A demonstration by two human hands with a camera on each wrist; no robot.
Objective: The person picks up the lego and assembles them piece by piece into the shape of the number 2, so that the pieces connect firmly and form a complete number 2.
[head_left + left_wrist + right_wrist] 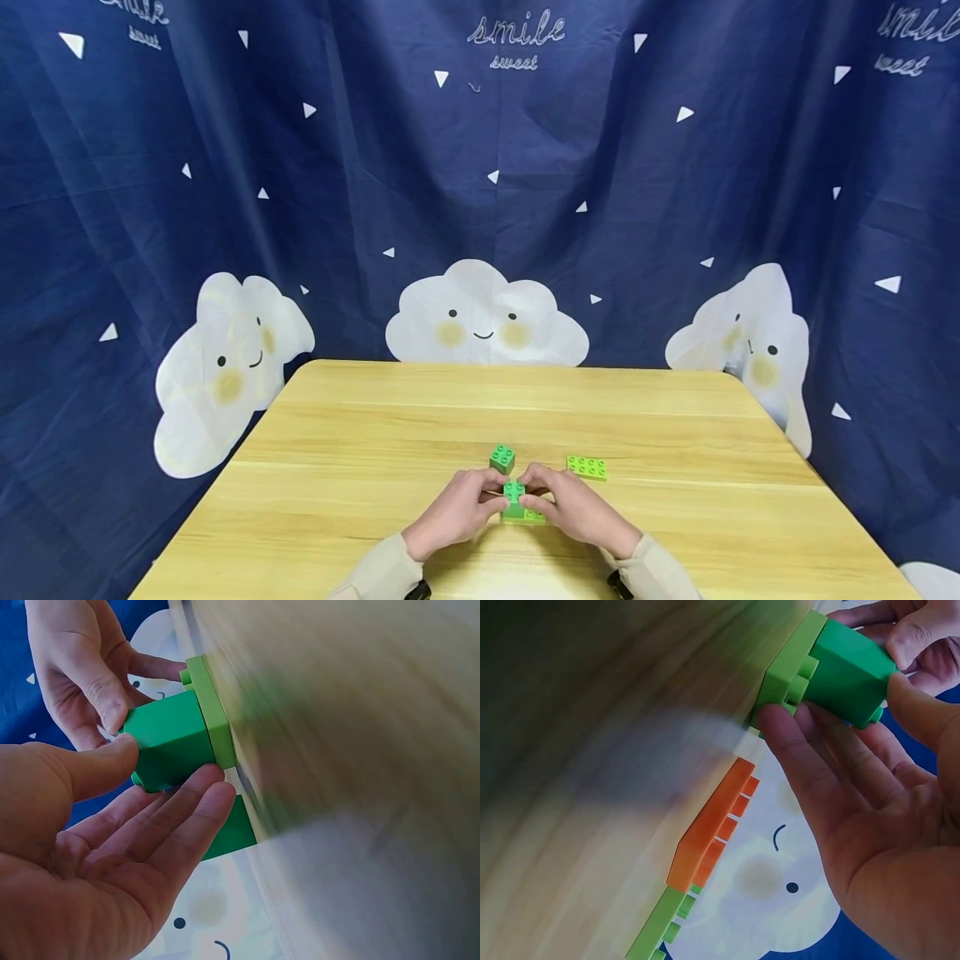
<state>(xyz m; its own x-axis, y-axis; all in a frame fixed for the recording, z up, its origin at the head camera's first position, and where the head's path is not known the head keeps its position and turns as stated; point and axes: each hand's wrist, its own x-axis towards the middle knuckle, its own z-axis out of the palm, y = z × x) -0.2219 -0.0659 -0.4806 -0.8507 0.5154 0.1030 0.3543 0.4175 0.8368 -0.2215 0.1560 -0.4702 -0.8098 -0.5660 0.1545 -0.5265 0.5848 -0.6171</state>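
Note:
A dark green toy building brick (514, 502) stands on one end of a lime green flat brick (535, 516) at the table's near middle. My left hand (461, 508) pinches the dark green brick from the left, thumb on its near side and fingers on its far side. From the right, my right hand (573, 506) pinches the same brick; the right wrist view shows a fingertip close to the lime brick's studs. The dark green brick (169, 739) looks seated on the lime brick (212, 712) in the left wrist view.
Just beyond my left fingers stands another dark green brick (502, 458). A second lime flat brick (587, 467) lies past my right hand. An orange flat brick (712, 825) lies near it, mostly hidden in the head view. The wooden table (360, 467) meets a blue curtain (345, 208).

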